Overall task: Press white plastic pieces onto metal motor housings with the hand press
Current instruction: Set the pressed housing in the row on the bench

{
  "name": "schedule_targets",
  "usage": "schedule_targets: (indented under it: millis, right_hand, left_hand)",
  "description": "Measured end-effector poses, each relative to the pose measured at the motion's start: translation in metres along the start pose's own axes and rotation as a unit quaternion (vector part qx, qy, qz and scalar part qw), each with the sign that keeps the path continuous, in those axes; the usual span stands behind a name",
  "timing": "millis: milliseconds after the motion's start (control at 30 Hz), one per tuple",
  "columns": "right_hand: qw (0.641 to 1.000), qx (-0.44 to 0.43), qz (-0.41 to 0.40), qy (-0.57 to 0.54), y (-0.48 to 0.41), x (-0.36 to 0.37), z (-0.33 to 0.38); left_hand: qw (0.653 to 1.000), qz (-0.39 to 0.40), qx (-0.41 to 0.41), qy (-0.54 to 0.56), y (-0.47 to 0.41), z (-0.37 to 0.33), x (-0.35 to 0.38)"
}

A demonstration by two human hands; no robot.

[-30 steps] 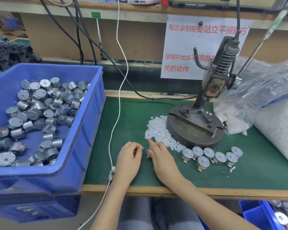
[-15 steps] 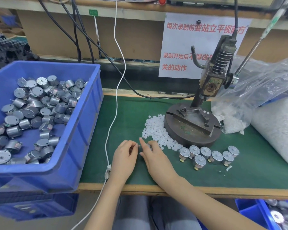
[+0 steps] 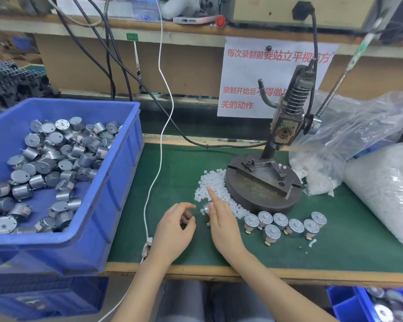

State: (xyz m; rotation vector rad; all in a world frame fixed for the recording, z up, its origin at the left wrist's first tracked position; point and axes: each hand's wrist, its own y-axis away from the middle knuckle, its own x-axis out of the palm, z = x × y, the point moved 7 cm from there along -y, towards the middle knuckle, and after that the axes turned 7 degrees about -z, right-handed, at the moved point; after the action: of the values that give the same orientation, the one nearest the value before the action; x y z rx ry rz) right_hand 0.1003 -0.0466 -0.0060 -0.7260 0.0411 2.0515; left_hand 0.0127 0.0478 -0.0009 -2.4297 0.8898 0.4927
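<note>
1. The blue bin (image 3: pixel 116 228) stands at the left edge of the desk (image 3: pixel 335 247). It is heaped with loose metal motor housings (image 3: pixel 56 170), probably the unworked stock, kept beside the left arm.
2. A white cable (image 3: pixel 159 159) hangs down across the green mat just right of the bin. It appears to play no part in the work.
3. The left hand (image 3: pixel 172 231) hovers low over the mat with fingers loosely curved and thumb and forefinger apart. Nothing shows between them, so it looks released and ready to take a part.
4. The right hand (image 3: pixel 221 221) stretches its forefinger into the white plastic pieces (image 3: pixel 209 184), likely to single one out. One motor housing (image 3: pixel 205 208) sits tucked against its thumb side. The thumb is hidden, so I cannot tell whether the hand grasps it.
5. The pieces lie in a heap against the base of the hand press (image 3: pixel 261 189), close to both hands and the tool.
6. The press base carries no motor, and its lever points up to the right, untouched.
7. A row of upright motors (image 3: pixel 286 225) stands in front of the base, each showing a small white centre, probably pieces already on.
8. Plastic bags (image 3: pixel 382 182) on the far right hold more white pieces, apparently the reserve.
</note>
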Motion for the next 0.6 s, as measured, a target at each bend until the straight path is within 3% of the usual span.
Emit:
schedule_targets:
  millis: [167, 300, 467, 600]
  right_hand:
    - [0.999, 0.020, -0.014, -0.045, -0.001, -0.007, 0.002]
    - [0.975, 0.119, -0.007, -0.186, 0.000, -0.008, -0.002]
    - [0.923, 0.166, -0.046, -0.344, -0.006, -0.024, 0.001]
    - [0.920, 0.200, -0.086, -0.326, -0.020, -0.051, -0.002]
  left_hand:
    - [0.996, 0.012, 0.048, -0.069, 0.000, -0.008, 0.007]
    - [0.993, 0.036, 0.023, -0.106, -0.009, -0.007, 0.016]
    - [0.996, 0.066, -0.060, 0.023, -0.018, -0.001, 0.026]
    - [0.995, 0.036, -0.077, 0.051, -0.024, -0.002, 0.031]
